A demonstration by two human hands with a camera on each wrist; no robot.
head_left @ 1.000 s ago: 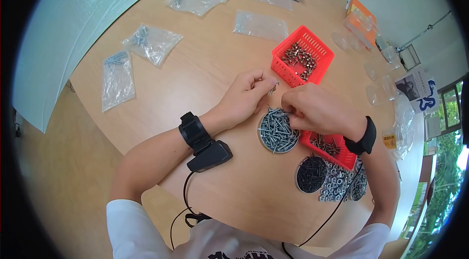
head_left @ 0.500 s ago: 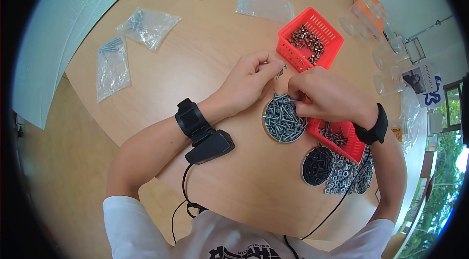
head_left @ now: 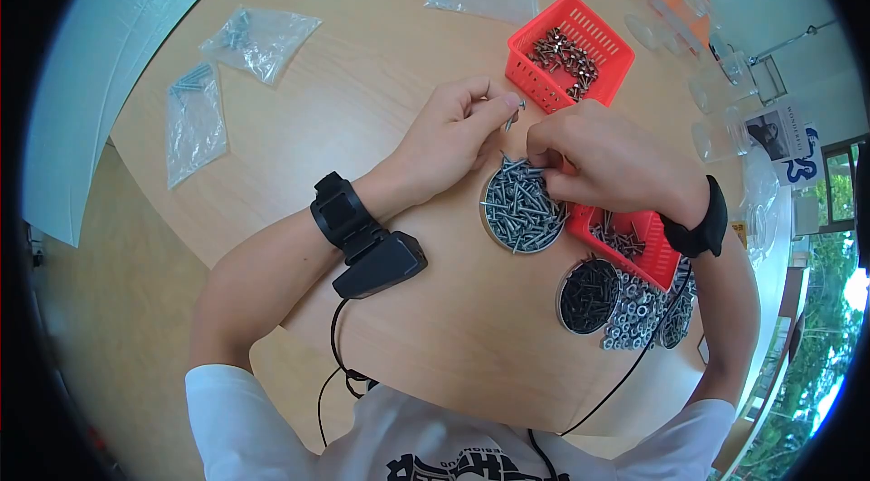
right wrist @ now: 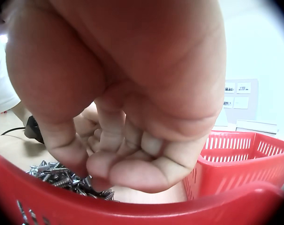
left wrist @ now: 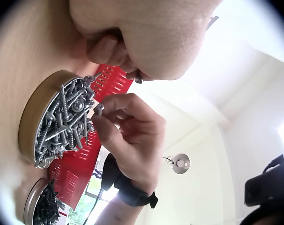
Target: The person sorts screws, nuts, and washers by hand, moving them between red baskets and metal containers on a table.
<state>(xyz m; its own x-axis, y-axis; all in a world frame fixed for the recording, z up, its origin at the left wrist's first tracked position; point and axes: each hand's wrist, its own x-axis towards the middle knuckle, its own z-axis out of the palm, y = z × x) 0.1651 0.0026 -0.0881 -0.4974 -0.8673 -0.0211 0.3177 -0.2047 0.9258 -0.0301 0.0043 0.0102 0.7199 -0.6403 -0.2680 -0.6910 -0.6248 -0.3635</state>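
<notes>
My left hand [head_left: 453,132] pinches a screw [head_left: 511,119] between thumb and index finger, just beyond the round tin [left wrist: 31,115] of silver screws [head_left: 526,204]. Over that tin's right side, my right hand [head_left: 603,155] has its fingers curled down. The left wrist view shows another screw [left wrist: 99,110] pinched between its thumb and index finger, head showing. Seen from the right wrist, the palm and curled fingers hide most of that screw. The two hands are close together but apart.
A red basket [head_left: 527,71] of brownish bolts stands behind the hands. Below my right wrist sits a smaller red basket [head_left: 666,274] with screws. Near it are a tin of black screws [head_left: 589,295] and loose nuts [head_left: 634,318]. Plastic bags [head_left: 195,132] lie at left.
The head view has shifted, so the table's contents appear higher in it. Both hands keep nearly the same place about the tin, the left still pinching its screw.
</notes>
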